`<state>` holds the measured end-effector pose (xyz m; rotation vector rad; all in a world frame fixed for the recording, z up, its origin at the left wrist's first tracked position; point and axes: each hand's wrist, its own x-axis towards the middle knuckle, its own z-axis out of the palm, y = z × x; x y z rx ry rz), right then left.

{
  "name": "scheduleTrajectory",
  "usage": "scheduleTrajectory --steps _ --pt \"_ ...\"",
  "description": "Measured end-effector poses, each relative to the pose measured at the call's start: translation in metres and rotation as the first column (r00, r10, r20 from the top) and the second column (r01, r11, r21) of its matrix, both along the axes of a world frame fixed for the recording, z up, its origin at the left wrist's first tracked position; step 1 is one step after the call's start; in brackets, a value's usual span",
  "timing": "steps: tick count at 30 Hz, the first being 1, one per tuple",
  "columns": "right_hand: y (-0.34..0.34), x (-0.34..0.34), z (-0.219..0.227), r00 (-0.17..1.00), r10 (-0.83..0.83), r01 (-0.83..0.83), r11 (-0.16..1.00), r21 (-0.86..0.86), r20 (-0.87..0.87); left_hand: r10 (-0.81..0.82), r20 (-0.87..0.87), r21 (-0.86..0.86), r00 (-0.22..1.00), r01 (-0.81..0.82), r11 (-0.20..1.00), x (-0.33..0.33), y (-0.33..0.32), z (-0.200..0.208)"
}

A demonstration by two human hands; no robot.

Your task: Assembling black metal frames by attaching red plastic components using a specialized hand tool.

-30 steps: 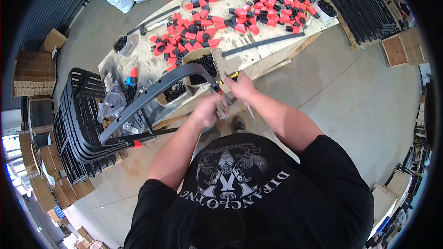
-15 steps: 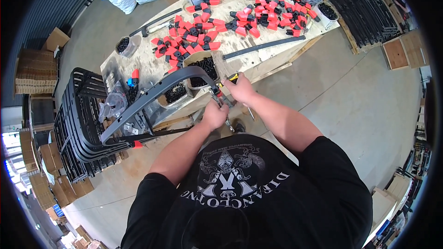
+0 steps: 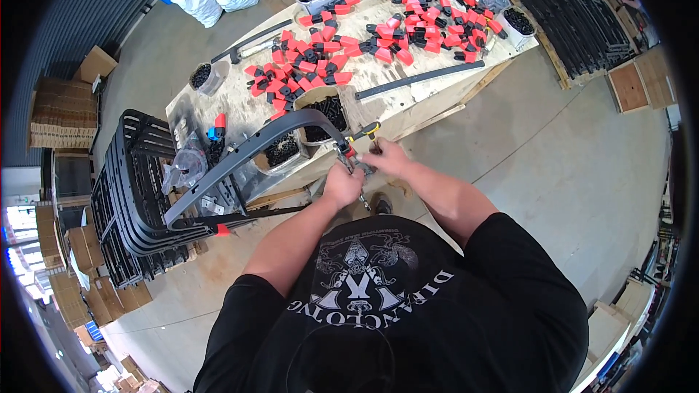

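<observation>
A curved black metal frame (image 3: 251, 147) arches over the table's near edge and ends close to my hands, where a small red piece (image 3: 350, 152) shows. My left hand (image 3: 344, 183) is closed at that end around a silver metal tool (image 3: 365, 201), whose lower end juts below the fist; its exact kind is hard to make out. Just right of it, my right hand (image 3: 389, 159) is closed on a yellow-and-black T-handled driver (image 3: 365, 131). The driver's handle sticks out above the fingers, and its tip is hidden.
On the wooden table (image 3: 408, 91) lie many red-and-black plastic caps (image 3: 302, 65), a flat black bar (image 3: 419, 80) and boxes of black bolts (image 3: 324, 116). Black frames (image 3: 135, 189) are stacked at the left. Black bars (image 3: 564, 18) lie on a pallet at the far right.
My right hand has shifted off the driver's handle toward its shaft, so the handle now shows above the fingers. The left hand keeps its grip. The whole view has shifted slightly.
</observation>
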<state>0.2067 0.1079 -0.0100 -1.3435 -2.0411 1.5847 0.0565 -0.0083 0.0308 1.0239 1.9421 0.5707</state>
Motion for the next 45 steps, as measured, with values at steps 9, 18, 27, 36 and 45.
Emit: scheduleTrajectory --steps 9,18,27,36,45 --pt "-0.052 0.023 0.049 0.985 -0.173 0.172 0.959 -0.225 0.018 0.0 -0.149 0.06 0.989 0.009 0.998 0.005 -0.002 0.002" --pt "-0.025 0.002 0.079 0.971 -0.239 0.24 0.965 -0.101 0.028 0.075 -0.024 0.067 0.997 -0.073 0.995 -0.005 -0.016 -0.003" --pt "0.001 -0.033 0.085 0.99 -0.042 0.037 0.999 0.035 0.137 0.545 0.512 -0.023 0.664 -0.623 0.781 -0.059 -0.086 0.033" --pt "0.014 0.017 0.03 0.94 -0.322 0.32 0.947 0.039 0.109 0.733 -0.048 0.358 0.679 -0.673 0.647 -0.174 -0.154 -0.091" --pt "-0.098 0.013 0.025 0.933 0.239 -0.072 0.857 -0.511 0.269 0.663 -0.248 0.171 0.707 -0.641 0.748 -0.227 -0.132 -0.059"
